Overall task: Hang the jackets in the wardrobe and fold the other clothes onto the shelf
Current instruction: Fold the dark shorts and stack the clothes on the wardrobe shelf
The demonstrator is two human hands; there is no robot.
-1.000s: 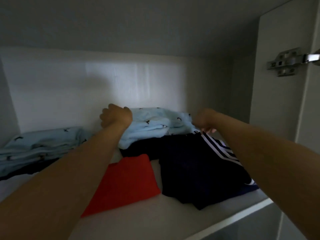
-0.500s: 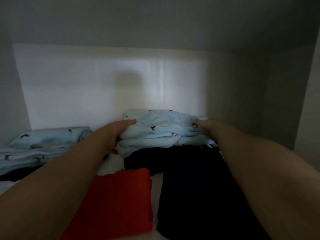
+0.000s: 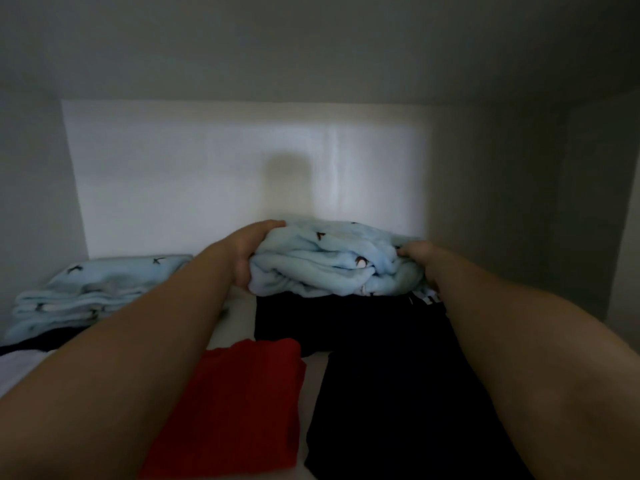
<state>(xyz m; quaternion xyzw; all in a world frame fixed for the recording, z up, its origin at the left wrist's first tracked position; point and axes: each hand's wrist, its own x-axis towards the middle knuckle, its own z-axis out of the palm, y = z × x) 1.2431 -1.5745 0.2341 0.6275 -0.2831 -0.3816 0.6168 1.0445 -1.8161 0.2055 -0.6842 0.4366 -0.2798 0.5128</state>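
Light blue fleece bundle (image 3: 332, 261): a folded, rumpled soft garment with small dark motifs, at the back of the wardrobe shelf. It sits on the far end of a black garment and is held at both ends.
Left hand (image 3: 252, 251): grips the bundle's left end, with the thumb lying over the top edge and the fingers curled round the side and underneath.
Right hand (image 3: 419, 261): clamped on the bundle's right end. Its fingers are wrapped into the fleece and mostly hidden by it (only the knuckles show).
Black garment (image 3: 381, 375): lies flat on the right half of the shelf, running from the near edge of the view back under the bundle. A small white marking shows just beside the right wrist.
Red garment (image 3: 239, 403): folded flat in front of the bundle and to the left of the black garment. Its left part is covered by the left forearm.
Second blue stack (image 3: 100, 292): folded fleece of the same pattern at the far left of the shelf, well apart from the held bundle. A dark layer shows beneath it.
Shelf (image 3: 314, 379): white, and bare in a narrow strip between the red and black garments.
Back panel (image 3: 207, 174): pale, with a soft shadow above the bundle.
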